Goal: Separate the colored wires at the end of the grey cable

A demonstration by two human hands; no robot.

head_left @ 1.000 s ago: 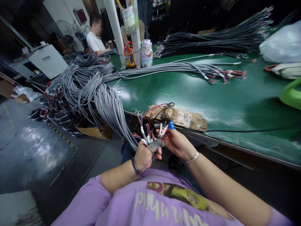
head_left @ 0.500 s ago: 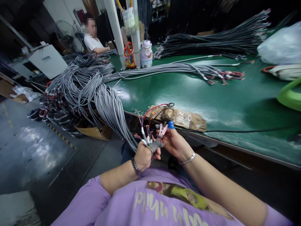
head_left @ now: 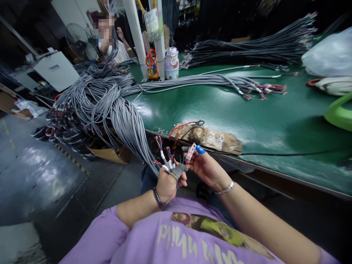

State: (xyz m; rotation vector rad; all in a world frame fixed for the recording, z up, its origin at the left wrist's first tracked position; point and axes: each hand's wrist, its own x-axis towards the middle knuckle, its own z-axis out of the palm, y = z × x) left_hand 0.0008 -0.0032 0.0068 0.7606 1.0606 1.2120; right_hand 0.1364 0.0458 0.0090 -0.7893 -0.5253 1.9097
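My left hand is closed around the ends of several grey cables. A grey finger cover is on its thumb. Fanned-out coloured wires stick up from white-wrapped cable ends beside that hand. My right hand, with a blue cover on one finger, pinches a small pink clip. The clip is just right of the wires, and a few thin strands show between the hands. Its jaws are too small to make out.
A worn wooden block with red and black leads lies at the edge of the green table. Grey cables and black cables lie farther back. A purple bottle stands by the post. A co-worker is behind.
My right hand has shifted slightly right and the pink clip's handles, spread before, are now squeezed together. The held wire ends have tilted left. The co-worker has raised both arms.
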